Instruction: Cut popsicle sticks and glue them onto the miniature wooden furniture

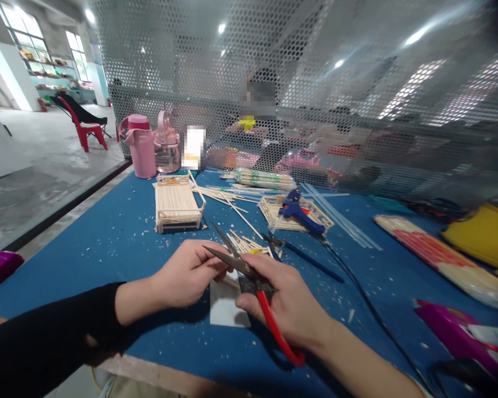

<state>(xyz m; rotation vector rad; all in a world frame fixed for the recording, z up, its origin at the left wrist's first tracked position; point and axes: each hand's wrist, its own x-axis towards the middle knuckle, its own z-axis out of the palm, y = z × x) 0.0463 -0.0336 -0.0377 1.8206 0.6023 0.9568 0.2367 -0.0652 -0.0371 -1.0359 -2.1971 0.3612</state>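
My right hand (288, 298) is wrapped round red-handled scissors (269, 326), whose dark blades are parted and point up and left. Close to the blades, my left hand (191, 273) is closed in a pinch; what it holds is hidden by its fingers. Beneath both hands lies a white sheet (228, 304) with a thin stick across it, partly covered. Just beyond are short cut sticks (249, 243) and pliers (313, 261) with dark blue handles. A small bed-like frame of sticks (178, 202) stands behind my left hand.
A blue glue gun (301, 213) rests on a stick tray (269, 207), its cord running right. Bagged sticks (265, 179), a pink flask (141, 149) and a clear bottle (167, 149) line the back. A packet (440, 257) lies right. Behind the perforated screen (191, 66) is a person.
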